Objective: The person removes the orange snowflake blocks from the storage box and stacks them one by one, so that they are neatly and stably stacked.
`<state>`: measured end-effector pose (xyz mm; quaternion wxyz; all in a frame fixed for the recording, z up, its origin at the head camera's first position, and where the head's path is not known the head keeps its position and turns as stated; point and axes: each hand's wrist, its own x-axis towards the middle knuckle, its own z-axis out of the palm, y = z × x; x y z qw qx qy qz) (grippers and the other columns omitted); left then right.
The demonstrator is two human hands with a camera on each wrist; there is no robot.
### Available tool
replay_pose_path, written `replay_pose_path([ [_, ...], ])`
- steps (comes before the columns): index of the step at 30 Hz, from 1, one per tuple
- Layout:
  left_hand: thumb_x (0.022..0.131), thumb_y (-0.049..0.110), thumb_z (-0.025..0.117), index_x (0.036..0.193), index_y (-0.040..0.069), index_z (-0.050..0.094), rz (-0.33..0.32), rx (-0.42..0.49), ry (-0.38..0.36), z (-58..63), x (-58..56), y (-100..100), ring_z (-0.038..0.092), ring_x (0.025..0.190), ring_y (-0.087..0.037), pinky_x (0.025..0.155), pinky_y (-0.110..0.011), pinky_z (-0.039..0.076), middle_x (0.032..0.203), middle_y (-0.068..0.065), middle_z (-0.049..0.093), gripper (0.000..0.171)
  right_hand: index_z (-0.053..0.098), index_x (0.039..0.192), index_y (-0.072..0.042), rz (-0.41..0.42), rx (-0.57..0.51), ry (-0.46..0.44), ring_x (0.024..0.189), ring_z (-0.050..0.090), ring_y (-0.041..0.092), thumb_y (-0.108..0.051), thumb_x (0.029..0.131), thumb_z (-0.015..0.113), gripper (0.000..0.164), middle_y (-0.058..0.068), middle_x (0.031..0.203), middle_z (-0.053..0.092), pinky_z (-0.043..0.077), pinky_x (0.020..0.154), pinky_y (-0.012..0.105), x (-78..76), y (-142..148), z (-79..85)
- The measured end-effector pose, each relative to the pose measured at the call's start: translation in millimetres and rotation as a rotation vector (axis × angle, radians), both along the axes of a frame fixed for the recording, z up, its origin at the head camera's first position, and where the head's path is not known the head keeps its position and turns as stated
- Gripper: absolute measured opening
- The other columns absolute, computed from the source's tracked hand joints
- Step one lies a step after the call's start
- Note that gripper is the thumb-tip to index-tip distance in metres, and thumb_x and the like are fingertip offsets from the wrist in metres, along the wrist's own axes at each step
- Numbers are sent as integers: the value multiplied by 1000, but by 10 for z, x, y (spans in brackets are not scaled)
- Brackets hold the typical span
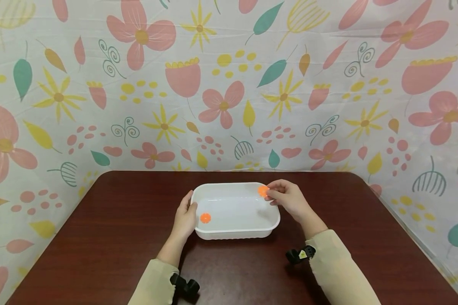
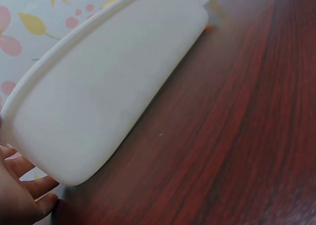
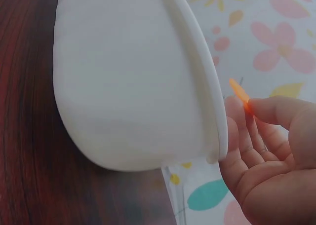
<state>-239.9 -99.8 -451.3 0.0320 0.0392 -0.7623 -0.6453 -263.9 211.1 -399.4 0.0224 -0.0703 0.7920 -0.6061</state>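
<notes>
Tabletop: left hand (image 1: 185, 218) steadies white tray (image 1: 236, 232) (fingers straight); right hand (image 1: 288, 199) pinches orange disc (image 1: 263, 190).

Counter (image 1: 99, 237): dark reddish-brown wood grain, rounded far corners.
Backdrop (image 1: 229, 84): white cloth, printed pink flowers, yellow blooms, teal leaves; encloses counter on three sides.
</notes>
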Motion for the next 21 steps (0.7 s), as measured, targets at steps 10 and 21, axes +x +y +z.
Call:
replay_pose_path([
  [10,100,17,38,149,11,29,-6,-1,0,-4,1,-4,31,138,-32,112,-49,28,152,-15,32,50,52,115,8,-73,-63,-7,75,68,11,-14,90,63,35,0,86,65,58,69,29,51,177,-86],
  [21,100,17,38,149,12,29,-3,-2,-10,11,-2,-5,31,139,-31,113,-49,27,152,-13,32,50,53,116,6,-181,-68,-18,75,68,10,-20,90,65,39,-5,83,65,58,71,29,105,356,-175],
])
